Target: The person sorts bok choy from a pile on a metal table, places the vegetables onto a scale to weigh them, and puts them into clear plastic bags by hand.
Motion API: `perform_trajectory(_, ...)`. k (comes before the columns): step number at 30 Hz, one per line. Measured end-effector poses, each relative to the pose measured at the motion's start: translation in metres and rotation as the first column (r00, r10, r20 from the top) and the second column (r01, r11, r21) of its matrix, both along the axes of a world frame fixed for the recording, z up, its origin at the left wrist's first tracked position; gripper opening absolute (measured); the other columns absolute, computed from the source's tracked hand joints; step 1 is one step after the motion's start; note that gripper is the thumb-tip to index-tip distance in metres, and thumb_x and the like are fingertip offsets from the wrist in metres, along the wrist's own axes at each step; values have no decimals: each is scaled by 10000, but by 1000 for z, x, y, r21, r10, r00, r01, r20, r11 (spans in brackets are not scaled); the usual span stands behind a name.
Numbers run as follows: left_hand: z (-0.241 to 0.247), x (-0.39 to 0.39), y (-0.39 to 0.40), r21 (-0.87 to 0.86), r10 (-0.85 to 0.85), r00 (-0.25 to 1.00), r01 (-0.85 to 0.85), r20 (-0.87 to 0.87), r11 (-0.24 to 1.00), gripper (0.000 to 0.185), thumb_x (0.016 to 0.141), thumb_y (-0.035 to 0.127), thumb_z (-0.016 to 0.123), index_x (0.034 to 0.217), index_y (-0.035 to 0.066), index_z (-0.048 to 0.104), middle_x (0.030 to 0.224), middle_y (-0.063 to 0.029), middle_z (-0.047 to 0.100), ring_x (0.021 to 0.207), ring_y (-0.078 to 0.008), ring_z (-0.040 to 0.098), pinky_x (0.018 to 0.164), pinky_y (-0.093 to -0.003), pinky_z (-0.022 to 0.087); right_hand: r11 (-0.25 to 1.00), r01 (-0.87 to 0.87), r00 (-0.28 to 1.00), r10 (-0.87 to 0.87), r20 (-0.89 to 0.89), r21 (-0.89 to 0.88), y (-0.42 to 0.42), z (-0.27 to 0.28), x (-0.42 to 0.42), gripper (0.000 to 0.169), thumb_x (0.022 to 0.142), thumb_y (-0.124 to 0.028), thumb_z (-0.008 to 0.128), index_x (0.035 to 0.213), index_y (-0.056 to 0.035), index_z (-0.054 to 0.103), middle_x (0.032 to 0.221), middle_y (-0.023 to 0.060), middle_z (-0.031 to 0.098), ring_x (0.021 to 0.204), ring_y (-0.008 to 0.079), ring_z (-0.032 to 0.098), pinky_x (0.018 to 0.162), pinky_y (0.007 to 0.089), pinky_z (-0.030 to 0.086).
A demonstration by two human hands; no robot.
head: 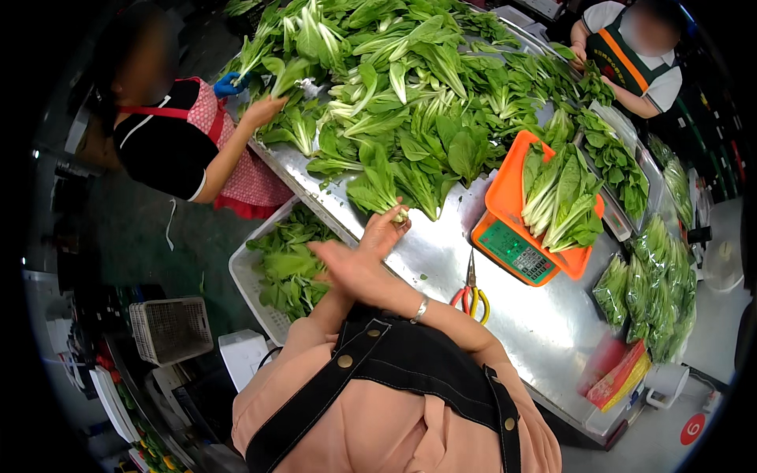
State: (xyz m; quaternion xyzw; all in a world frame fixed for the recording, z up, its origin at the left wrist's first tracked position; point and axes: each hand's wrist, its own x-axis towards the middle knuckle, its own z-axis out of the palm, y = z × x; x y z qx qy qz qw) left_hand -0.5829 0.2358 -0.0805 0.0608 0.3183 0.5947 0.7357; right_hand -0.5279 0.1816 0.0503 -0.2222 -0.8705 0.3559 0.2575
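Observation:
My left hand (383,232) grips the pale stem end of a leafy green bunch (375,188) at the near edge of the pile (378,112). Crossing over my left forearm, my right hand (355,269) is blurred, its fingers pointing left over a white plastic crate (241,278) of loose green leaves. A blurred leaf (285,266) lies or moves just beyond those fingers; whether they touch it, I cannot tell. Another bunch (427,192) rests on the metal table (434,260) to the right of my left hand.
An orange scale (500,201) holding greens stands right, near red-and-yellow-handled pliers (471,290). Bagged greens (656,290), a red-and-yellow packet (621,378) and a white mug (667,381) are farther right. Co-workers handle greens at left (171,136) and top right (633,59). An empty crate (171,331) sits lower left.

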Motion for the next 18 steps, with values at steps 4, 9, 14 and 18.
perform_trajectory(4, 8, -20, -10, 125, 64, 995, -74, 78, 989, 240, 876, 81, 550, 1113, 59, 522, 998, -90, 593, 916, -199, 568, 813, -353, 479, 963, 171, 977, -193, -89, -210, 11, -5, 2, 404, 793, -219, 635, 1123, -49, 474, 983, 135, 574, 832, 304, 593, 705, 384, 471)
perform_trajectory(9, 30, -46, -14, 244, 69, 995, -83, 69, 966, 223, 887, 64, 486, 1110, 60, 495, 1046, -89, 545, 963, -238, 528, 852, -361, 463, 493, 809, 490, -866, 95, 321, 72, -115, 91, 339, 763, -190, 671, 1030, -38, 529, 914, 125, 553, 714, 277, 576, 660, 368, 473)
perform_trajectory(14, 16, -34, -13, 238, 7, 980, -56, 200, 970, 184, 849, 20, 471, 1029, 59, 476, 976, -66, 465, 858, -192, 447, 737, -300, 414, 574, 808, 557, -817, 149, 131, 76, -153, 111, 305, 766, -200, 675, 965, 3, 566, 927, 135, 526, 690, 263, 561, 653, 352, 463)
perform_trajectory(18, 17, -32, -8, 217, 54, 992, -78, 117, 973, 58, 900, 79, 478, 956, 73, 464, 863, -26, 436, 763, -141, 417, 658, -266, 380, 531, 746, 599, -798, 57, -403, 81, -141, 122, 328, 799, -239, 663, 957, 27, 554, 902, 102, 551, 677, 191, 574, 590, 321, 454)
